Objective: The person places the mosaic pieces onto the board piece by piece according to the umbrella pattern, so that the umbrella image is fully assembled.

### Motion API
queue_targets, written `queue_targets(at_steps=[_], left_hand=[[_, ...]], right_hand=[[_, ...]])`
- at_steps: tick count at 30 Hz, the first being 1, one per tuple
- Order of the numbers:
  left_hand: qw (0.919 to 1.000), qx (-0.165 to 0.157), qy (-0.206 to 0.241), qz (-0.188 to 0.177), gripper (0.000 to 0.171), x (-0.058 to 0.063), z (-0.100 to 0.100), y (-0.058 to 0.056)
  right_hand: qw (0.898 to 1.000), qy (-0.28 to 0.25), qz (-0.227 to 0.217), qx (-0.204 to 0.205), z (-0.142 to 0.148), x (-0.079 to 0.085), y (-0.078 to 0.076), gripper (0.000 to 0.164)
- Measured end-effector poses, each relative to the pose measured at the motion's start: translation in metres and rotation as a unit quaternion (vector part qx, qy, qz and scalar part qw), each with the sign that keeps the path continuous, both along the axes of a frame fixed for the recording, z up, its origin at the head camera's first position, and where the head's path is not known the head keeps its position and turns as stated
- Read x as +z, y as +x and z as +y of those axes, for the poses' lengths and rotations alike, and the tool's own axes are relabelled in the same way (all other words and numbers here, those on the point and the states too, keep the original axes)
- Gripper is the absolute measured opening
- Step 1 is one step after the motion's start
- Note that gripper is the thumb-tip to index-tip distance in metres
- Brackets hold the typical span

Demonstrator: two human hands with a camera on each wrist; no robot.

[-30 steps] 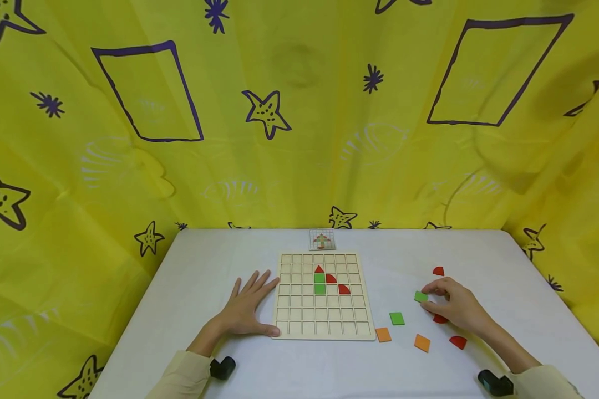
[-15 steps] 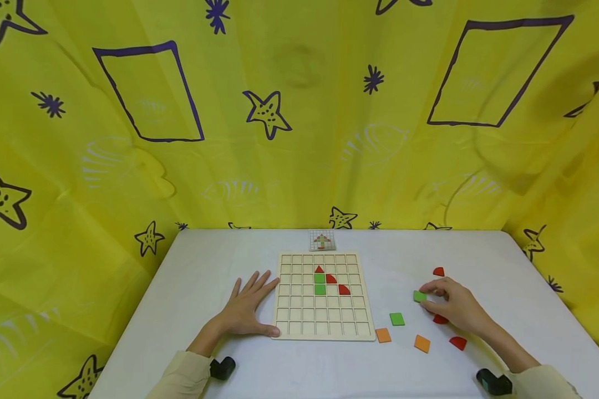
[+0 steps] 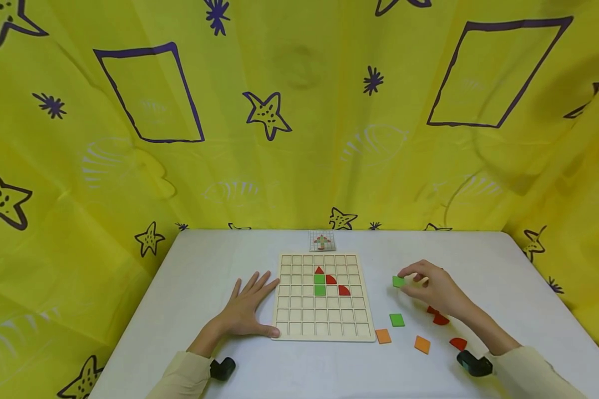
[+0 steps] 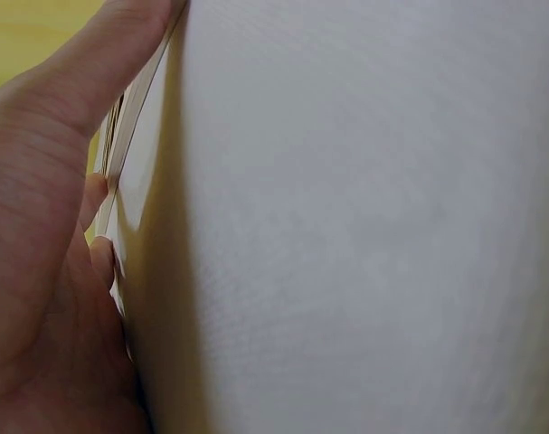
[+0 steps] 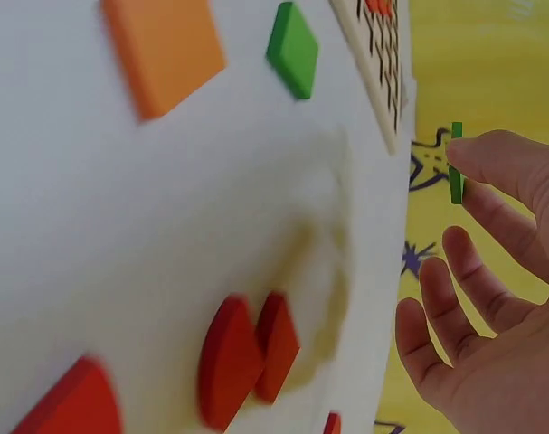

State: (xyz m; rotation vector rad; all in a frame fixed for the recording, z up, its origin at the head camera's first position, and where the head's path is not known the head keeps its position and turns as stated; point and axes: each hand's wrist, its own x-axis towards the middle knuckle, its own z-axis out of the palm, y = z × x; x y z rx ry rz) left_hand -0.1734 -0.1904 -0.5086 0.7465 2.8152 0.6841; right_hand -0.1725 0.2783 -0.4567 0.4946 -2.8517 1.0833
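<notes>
My right hand [image 3: 440, 288] pinches a green square tile [image 3: 398, 281] between thumb and index finger, to the right of the board. In the right wrist view this tile [image 5: 456, 185] is edge-on and raised off the table, the other fingers loosely bent. A wooden grid board [image 3: 299, 316] holds a red triangle [image 3: 319, 270], two green squares [image 3: 320, 290] and two red quarter-circles [image 3: 344, 290]. My left hand [image 3: 243, 311] lies with fingers spread, thumb and fingertips touching the board's left edge. The left wrist view shows the thumb [image 4: 102, 63] at that edge.
Right of the board lie a loose green square [image 3: 396, 320], two orange squares [image 3: 422, 344] and several red pieces [image 3: 458, 343]. A small pattern card [image 3: 321, 240] is behind the board. A yellow patterned curtain [image 3: 299, 166] surrounds the white table [image 3: 219, 249].
My right hand has lifted the green square and carried it left and away from me, toward the board. A red piece formerly under the hand now shows. My left hand has stayed put.
</notes>
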Motion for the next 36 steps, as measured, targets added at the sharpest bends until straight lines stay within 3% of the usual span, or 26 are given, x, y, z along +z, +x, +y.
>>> queue_targets(at_steps=[5, 16, 27, 36], left_hand=[[1.0, 0.001, 0.0, 0.002, 0.119, -0.004, -0.002, -0.001], [1.0, -0.006, 0.003, 0.0, 0.118, 0.003, -0.001, 0.001], [0.999, -0.013, 0.034, 0.027, 0.119, -0.008, -0.004, -0.001], [0.9999, -0.006, 0.012, 0.002, 0.118, 0.002, -0.001, 0.0]], right_hand=[[1.0, -0.017, 0.006, 0.02, -0.02, 0.001, -0.008, 0.02], [0.997, -0.051, -0.028, 0.044, -0.071, -0.01, -0.02, 0.02], [0.991, -0.087, -0.06, 0.08, -0.106, -0.024, -0.026, 0.021], [0.993, -0.064, -0.046, 0.088, -0.121, -0.031, -0.032, 0.02]])
